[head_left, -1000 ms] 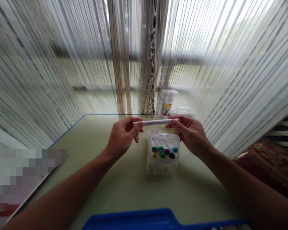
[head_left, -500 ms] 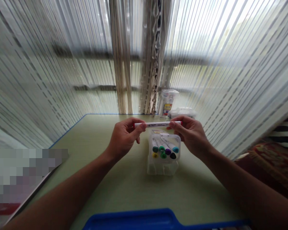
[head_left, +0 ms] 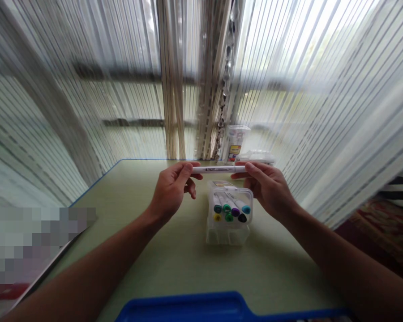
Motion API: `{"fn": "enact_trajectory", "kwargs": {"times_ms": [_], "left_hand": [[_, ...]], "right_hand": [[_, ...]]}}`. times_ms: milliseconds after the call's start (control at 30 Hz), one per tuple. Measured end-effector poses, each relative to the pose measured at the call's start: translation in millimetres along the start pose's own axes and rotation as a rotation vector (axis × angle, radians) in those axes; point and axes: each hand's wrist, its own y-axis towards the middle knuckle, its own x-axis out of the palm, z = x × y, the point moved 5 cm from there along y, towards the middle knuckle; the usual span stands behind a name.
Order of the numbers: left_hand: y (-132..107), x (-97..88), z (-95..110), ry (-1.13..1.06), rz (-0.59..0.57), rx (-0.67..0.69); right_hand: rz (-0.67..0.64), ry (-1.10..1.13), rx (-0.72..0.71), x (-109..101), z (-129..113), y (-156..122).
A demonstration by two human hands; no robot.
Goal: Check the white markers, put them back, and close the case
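A white marker [head_left: 219,169] with dark print along its barrel is held level in the air, one end in each hand. My left hand [head_left: 172,188] pinches its left end between thumb and forefinger, the other fingers curled loosely below. At the right end, my right hand [head_left: 267,185] grips it the same way; fingertips cover both ends. Just below and nearer to me stands a clear plastic marker case [head_left: 229,235], holding several white markers with coloured ends [head_left: 234,212] facing me: green, purple, blue, yellow and black.
The pale green table [head_left: 147,268] has a blue edge, with a blue tray [head_left: 188,308] at its front. Near the window stand a clear labelled container [head_left: 237,143] and a clear lidded box [head_left: 255,156]. String curtains [head_left: 121,98] hang behind; patterned fabric [head_left: 386,223] lies right.
The marker has turned about its length, so its print looks different, and it has risen slightly. My fingers have shifted towards its ends, covering the red that showed there. The curtain strings have swayed.
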Motion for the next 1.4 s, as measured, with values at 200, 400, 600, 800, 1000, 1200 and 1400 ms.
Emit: {"fn": "enact_trajectory", "kwargs": {"times_ms": [200,400,600,800,1000,1200,1400], "left_hand": [[0.5,0.2,-0.2,-0.002,-0.013,-0.002],[0.0,1.1,2.0,0.019,-0.027,0.015],[-3.8,5.0,7.9,0.084,-0.07,0.022],[-4.9,5.3,8.7,0.118,-0.094,0.038],[-3.2,3.8,7.6,0.122,-0.07,0.05],[-3.1,2.2,10.0,0.179,-0.069,0.041],[-3.6,1.6,14.8,0.226,-0.061,0.051]], "right_hand": [[-0.001,-0.012,-0.006,-0.3,0.8,2.7],[-0.013,-0.046,-0.042,-0.6,0.3,2.6],[-0.015,-0.057,-0.061,0.8,-2.3,2.4],[-0.032,-0.051,-0.044,3.5,-3.3,-0.4],[-0.054,-0.066,-0.026,4.0,-1.7,-1.6],[-0.055,-0.105,-0.027,2.1,-0.7,-0.8],[-0.057,-0.15,-0.029,1.8,0.3,-1.3]]}}
